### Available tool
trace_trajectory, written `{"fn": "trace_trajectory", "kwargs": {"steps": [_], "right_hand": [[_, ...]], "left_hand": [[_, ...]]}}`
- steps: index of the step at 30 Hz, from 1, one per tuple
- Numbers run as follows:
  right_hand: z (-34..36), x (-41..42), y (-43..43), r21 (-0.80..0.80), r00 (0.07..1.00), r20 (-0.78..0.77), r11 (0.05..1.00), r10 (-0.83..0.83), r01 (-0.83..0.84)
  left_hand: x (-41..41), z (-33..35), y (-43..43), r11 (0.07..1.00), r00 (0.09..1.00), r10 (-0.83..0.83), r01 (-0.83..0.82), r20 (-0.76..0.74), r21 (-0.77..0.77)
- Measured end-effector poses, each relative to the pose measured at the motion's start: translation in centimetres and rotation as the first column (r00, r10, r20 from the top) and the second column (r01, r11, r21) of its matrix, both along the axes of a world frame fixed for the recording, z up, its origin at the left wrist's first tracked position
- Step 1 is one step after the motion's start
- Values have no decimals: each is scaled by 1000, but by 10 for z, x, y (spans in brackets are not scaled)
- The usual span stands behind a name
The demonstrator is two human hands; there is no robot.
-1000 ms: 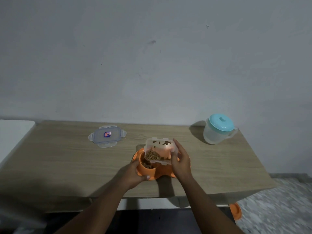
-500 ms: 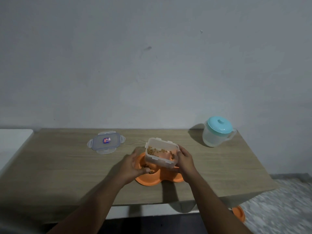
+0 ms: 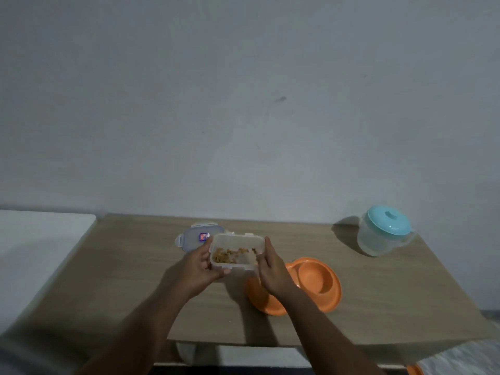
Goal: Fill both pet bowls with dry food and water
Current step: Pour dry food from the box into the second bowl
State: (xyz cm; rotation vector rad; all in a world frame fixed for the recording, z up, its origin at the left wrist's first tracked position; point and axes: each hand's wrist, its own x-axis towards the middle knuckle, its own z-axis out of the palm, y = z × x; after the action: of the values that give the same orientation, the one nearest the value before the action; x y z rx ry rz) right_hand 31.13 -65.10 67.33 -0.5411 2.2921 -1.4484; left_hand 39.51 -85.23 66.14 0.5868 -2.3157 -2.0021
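Holding clear container (image 3: pixel 236 243) level between both hands, above table (image 3: pixel 378 307). Left hand (image 3: pixel 198 266) grips left end, fingers and thumb curled round it. Right hand (image 3: pixel 270 269) grips right end, fingers wrapped round wall. Kibble (image 3: pixel 226 255) lies in thin layer on container floor. Container lid (image 3: pixel 192 237) lies flat on table just behind, partly hidden. Orange double bowl (image 3: pixel 315 280) sits on table right of hands, left well hidden behind right wrist. Jug with teal lid (image 3: pixel 384 234) stands at far right, well apart.
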Motion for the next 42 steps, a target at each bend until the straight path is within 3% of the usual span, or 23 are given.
{"fn": "trace_trajectory", "kwargs": {"steps": [9,18,29,33,39,42], "right_hand": [[-49,39,-51,102,985,-136,991,105,-91],[-73,56,-66,73,994,-106,997,4,4],[-73,55,-67,102,999,-47,995,-8,13],[-49,53,-55,97,986,-133,988,-103,117],[-24,34,-37,83,953,-205,966,-225,245],[-13,16,-3,75,928,-226,945,-296,319]], "left_hand": [[54,-36,-49,982,989,-10,38,149,-186],[62,-62,-70,969,984,-43,84,173,-233],[58,-59,-68,925,982,-76,135,175,-355],[45,-39,-67,886,986,-52,118,158,-449],[7,-20,-61,959,998,-5,24,69,-282],[-26,-8,-13,983,995,-81,90,60,-158]]}}
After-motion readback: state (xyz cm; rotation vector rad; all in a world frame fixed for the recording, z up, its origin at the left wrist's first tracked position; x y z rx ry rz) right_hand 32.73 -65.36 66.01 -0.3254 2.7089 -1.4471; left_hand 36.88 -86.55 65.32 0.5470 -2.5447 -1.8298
